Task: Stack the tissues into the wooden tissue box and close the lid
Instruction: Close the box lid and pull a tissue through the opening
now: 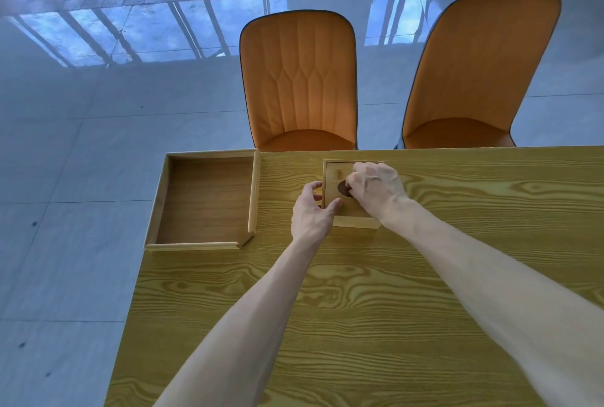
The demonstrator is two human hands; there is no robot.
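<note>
A small wooden tissue box (pixel 354 220) stands on the table near its far edge, with a flat lid (pixel 335 171) on top that has a dark oval hole (pixel 343 189). My left hand (pixel 310 213) grips the box's left side, thumb on the near left corner of the lid. Over the lid, my right hand (pixel 376 189) has its fingertips curled at the oval hole. No tissues are visible; the inside of the box is hidden.
A shallow wooden tray (pixel 253 190) with nothing in it sits at the table's far left corner. Two orange chairs (pixel 299 79) (pixel 480 73) stand behind the wooden table (pixel 359 308). Grey tiled floor lies to the left.
</note>
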